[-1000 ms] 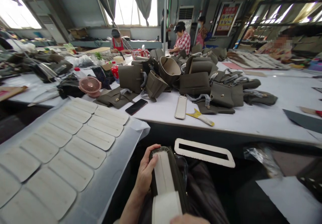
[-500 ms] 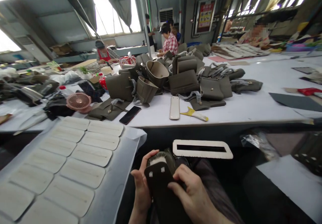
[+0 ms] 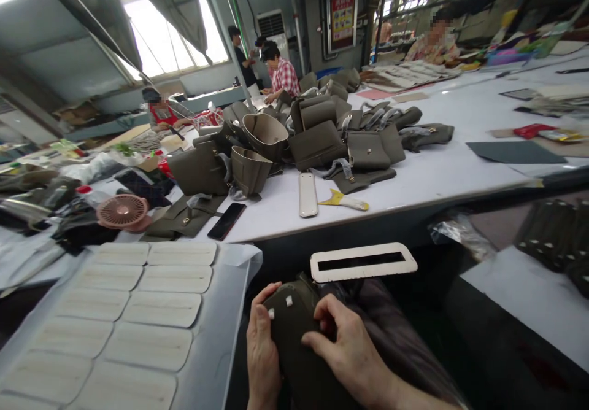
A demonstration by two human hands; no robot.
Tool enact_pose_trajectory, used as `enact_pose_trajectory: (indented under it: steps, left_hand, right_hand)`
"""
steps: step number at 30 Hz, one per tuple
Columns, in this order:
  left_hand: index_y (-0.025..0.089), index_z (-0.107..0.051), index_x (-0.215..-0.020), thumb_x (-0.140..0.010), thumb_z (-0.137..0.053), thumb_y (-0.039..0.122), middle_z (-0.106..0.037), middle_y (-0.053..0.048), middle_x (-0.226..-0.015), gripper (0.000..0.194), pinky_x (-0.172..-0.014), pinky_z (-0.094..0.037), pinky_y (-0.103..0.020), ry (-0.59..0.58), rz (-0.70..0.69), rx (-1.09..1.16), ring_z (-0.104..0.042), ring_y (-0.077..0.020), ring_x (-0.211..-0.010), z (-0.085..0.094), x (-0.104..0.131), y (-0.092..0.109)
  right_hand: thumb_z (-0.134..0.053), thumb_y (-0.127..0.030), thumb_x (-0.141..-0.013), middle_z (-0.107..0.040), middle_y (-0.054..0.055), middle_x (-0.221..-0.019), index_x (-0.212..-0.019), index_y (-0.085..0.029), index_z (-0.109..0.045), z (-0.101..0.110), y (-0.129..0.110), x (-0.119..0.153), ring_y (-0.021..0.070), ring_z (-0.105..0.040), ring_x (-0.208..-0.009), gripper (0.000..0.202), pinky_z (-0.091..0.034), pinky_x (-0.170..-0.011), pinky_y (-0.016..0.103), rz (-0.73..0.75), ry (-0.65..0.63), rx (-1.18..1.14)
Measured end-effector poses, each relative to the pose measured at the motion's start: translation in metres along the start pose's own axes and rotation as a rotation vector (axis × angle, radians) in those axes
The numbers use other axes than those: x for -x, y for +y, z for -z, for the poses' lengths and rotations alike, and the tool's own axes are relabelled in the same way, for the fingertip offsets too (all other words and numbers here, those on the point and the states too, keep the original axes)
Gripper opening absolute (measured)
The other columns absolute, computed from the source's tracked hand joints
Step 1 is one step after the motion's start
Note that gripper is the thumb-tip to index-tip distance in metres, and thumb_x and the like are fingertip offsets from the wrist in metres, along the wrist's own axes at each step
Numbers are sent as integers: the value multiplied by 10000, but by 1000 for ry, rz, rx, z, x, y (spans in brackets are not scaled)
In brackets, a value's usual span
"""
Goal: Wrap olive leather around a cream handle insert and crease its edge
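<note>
A dark olive bag piece (image 3: 301,348) with two small white tabs near its rounded end is held low in the middle of the view. My left hand (image 3: 264,348) wraps round its left edge, thumb on top near the tabs. On the right edge, my right hand (image 3: 347,342) grips with curled fingers and the thumb lying on the surface. Just beyond the piece is a cream oblong frame (image 3: 363,261) with a long slot. Part of my lap in dark cloth shows beneath.
Cream panels (image 3: 151,309) lie in rows on a sheet at left. On the white table (image 3: 423,183) are piled olive bags (image 3: 317,143), a phone (image 3: 226,221), a pink fan (image 3: 123,212), a cream strip (image 3: 308,195) and a yellow-white tool (image 3: 345,201). Several people work farther back.
The view has turned and tilted. The dark panel now lies flush over the bag's rounded end, covering the pale patch seen there before. My left thumb has come down onto its edge.
</note>
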State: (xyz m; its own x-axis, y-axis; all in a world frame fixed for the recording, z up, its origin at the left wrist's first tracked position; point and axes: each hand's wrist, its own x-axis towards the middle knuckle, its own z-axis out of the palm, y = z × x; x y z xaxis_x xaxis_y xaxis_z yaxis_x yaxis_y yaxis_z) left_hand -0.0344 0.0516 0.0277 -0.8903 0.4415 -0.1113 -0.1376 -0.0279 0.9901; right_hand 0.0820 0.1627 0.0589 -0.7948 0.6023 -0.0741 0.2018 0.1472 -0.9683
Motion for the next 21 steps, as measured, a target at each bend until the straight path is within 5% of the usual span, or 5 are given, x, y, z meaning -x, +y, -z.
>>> enact_pose_trajectory:
  steps: [18,21]
  left_hand:
    - [247,-554,-1218,-924,-432,612,-683,-59,-1145,484,-831,-530,-306,8,77,-24,-671,-214,-983,1,-3,1]
    - [256,-556,-1211,-918,-440,618,-685,-52,-1138,480,-842,-531,-314,-4,102,-9,-667,-216,-991,2,-4,2]
  right_hand:
    - [-666,-167,-780,-449,-61,-700,-1005,-215,-551,-11,4,-10,138,-481,-653,257,-385,-607,262,39,-7,44]
    - [-629,-208,-843,-547,-22,-814,-1091,-228,-578,-13,4,-22,160,-543,-751,254,-450,-695,286,133,18,68]
